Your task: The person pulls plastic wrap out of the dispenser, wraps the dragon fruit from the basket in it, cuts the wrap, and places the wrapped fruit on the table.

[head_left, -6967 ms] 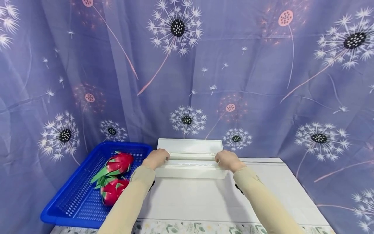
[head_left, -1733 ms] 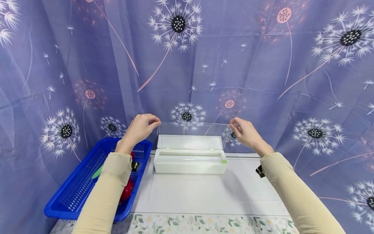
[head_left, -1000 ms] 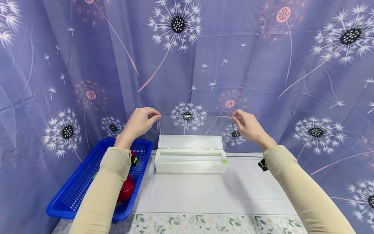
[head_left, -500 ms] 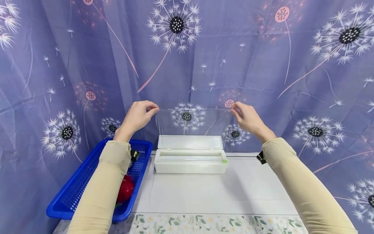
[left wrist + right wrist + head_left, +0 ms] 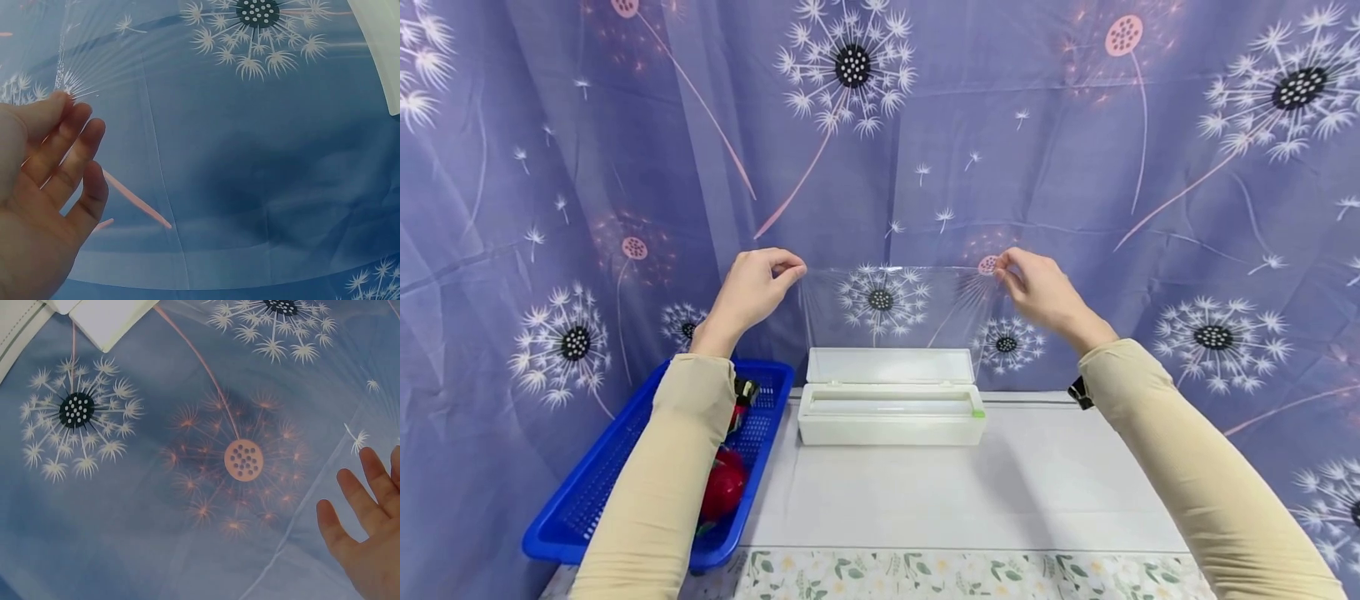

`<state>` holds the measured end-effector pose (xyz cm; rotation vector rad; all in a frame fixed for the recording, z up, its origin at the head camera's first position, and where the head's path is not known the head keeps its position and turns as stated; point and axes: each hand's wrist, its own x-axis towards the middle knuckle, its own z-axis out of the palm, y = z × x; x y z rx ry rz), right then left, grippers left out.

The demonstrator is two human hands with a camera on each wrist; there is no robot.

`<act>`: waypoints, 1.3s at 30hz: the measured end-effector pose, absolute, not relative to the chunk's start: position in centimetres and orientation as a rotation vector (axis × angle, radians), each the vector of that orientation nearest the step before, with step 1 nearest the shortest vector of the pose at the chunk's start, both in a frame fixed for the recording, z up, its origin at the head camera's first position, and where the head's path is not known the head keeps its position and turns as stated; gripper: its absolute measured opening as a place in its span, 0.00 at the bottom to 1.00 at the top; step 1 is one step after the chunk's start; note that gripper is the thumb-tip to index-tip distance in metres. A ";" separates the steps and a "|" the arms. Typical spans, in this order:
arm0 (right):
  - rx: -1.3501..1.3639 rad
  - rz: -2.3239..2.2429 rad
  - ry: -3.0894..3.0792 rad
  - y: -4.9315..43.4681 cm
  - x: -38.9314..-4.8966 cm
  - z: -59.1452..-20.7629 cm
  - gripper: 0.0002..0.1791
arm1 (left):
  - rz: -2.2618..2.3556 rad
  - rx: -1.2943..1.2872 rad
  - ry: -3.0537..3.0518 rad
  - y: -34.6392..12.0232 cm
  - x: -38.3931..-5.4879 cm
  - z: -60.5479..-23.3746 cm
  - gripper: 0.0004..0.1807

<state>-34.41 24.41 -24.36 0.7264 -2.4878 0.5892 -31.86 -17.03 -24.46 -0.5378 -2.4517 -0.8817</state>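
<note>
A thin sheet of clear cling film [image 5: 917,304] stands stretched upright above a long white cling-film box [image 5: 891,429]. My left hand [image 5: 751,287] pinches its upper left corner between thumb and fingertips. At the upper right corner my right hand [image 5: 1047,292] pinches the film likewise. Creases fan out from the left fingertips [image 5: 67,100] in the left wrist view. The box's lid [image 5: 891,365] is tipped back, and the film roll [image 5: 891,407] lies inside. In the right wrist view the right hand's pinch falls outside the frame, with three fingers [image 5: 369,494] spread.
A blue plastic basket [image 5: 553,542] stands at the left, partly covered by my left sleeve. Red dragon fruit [image 5: 724,487] lies in it. A white board [image 5: 880,500] lies under the box on a floral tablecloth [image 5: 865,575]. A purple dandelion-print curtain [image 5: 1015,192] hangs behind.
Seven seconds ago both hands were at the open box. Since then they have risen, drawing the cling film up out of it. Over the last second they rose further and the sheet grew taller.
</note>
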 end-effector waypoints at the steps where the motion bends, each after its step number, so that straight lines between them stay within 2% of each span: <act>1: 0.731 0.583 -2.485 24.4 -34.4 -24.3 0.04 | -0.881 -0.536 -2.450 -17.0 -31.9 -24.4 0.11; 39: 0.692 0.530 -2.439 24.0 -34.0 -20.3 0.06 | -0.876 -0.542 -2.372 -16.5 -32.0 -20.3 0.10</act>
